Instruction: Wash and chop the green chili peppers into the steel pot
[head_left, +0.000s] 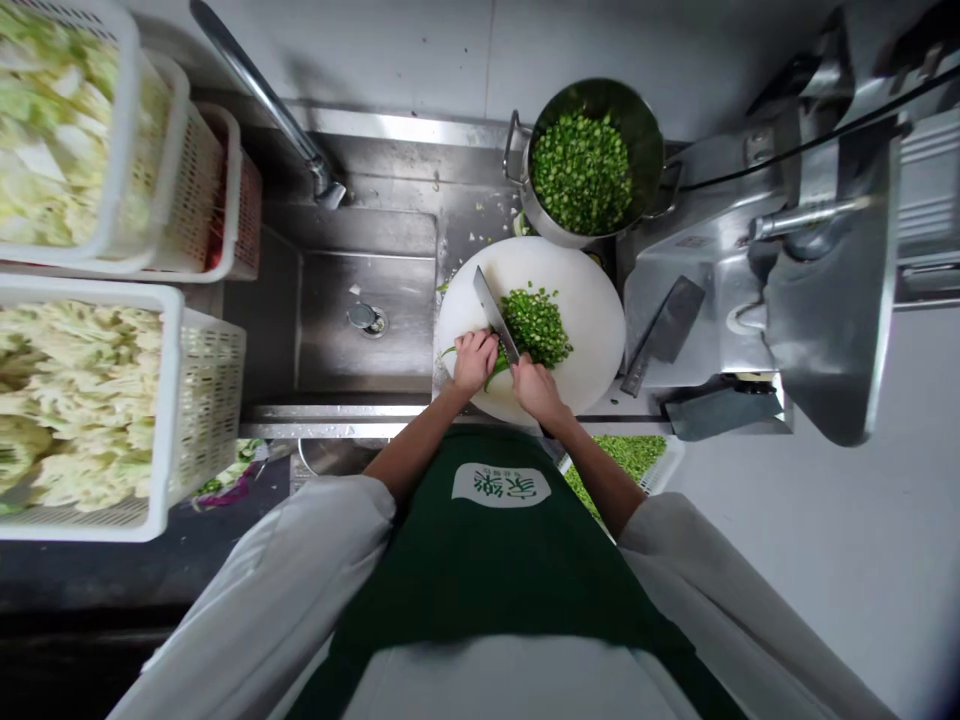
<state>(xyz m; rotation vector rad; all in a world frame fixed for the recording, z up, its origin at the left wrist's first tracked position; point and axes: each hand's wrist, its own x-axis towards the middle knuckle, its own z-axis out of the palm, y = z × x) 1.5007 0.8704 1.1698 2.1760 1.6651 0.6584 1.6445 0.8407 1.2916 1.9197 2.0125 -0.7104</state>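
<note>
A round white cutting board lies on the steel counter beside the sink. My left hand is closed, pressing a bunch of green stalks onto the board. My right hand grips the handle of a cleaver, whose blade stands on the stalks just right of my left fingers. A heap of chopped green pieces lies to the blade's right. A steel pot holding more chopped greens stands behind the board.
The sink and its tap are to the left. White baskets of cabbage and cauliflower stand at far left. A second cleaver and a steel machine are at right. A tray of chopped greens sits below the counter.
</note>
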